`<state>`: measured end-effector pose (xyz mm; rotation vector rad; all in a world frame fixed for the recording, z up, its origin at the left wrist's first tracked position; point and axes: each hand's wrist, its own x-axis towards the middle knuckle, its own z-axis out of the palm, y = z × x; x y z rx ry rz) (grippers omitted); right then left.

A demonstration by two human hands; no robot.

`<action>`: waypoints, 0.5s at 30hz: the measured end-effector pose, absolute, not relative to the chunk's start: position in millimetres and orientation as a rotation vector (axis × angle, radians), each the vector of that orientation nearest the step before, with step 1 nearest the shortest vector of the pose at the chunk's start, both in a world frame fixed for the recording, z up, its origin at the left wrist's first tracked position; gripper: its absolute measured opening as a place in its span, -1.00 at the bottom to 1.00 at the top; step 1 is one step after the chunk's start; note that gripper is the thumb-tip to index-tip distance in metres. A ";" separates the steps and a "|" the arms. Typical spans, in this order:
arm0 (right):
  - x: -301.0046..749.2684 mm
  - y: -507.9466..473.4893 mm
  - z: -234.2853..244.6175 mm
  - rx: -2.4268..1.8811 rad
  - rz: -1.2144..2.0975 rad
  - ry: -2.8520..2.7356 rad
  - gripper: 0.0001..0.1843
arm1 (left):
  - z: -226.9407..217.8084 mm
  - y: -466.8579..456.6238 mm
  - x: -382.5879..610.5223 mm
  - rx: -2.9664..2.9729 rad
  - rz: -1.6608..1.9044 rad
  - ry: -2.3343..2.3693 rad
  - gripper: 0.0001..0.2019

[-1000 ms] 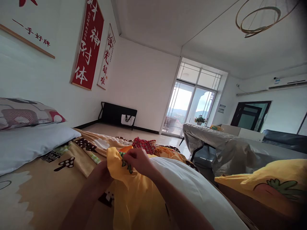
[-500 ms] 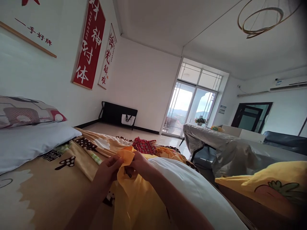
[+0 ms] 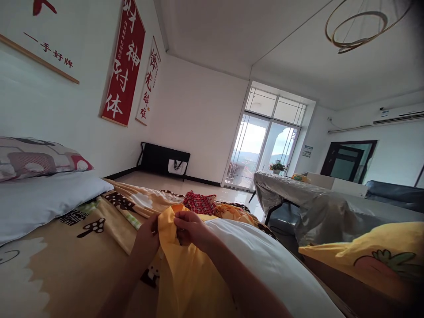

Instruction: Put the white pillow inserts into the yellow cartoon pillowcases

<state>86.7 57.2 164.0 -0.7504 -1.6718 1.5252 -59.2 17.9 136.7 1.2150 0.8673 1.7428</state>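
A yellow pillowcase (image 3: 194,278) hangs between my hands at the lower middle, its top edge bunched up in a loop. My left hand (image 3: 147,236) pinches the left side of that edge, with the fingertips partly hidden behind the fabric. On the other side, my right hand (image 3: 194,229) grips the edge between thumb and fingers. A plump white pillow (image 3: 265,254) lies just to the right, partly under my right forearm. Beyond my hands rests a crumpled red plaid cloth (image 3: 200,204), beside an orange-yellow cloth (image 3: 233,212).
A tan patterned blanket (image 3: 109,251) covers the bed. White (image 3: 59,198) and patterned (image 3: 43,157) pillows lie at left. To the right are a yellow cushion (image 3: 371,251) with a carrot print and a plastic-covered table (image 3: 318,207). A black bench (image 3: 155,159) stands by the far wall.
The bunched edge of the pillowcase has opened into a wider loop. My left hand has shifted slightly left, and the right thumb and fingers have moved their hold along the edge.
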 end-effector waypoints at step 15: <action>71.3 45.0 167.9 -0.852 0.901 -2.093 -0.93 | 141.3 16.5 -73.6 0.970 1.416 0.787 -0.73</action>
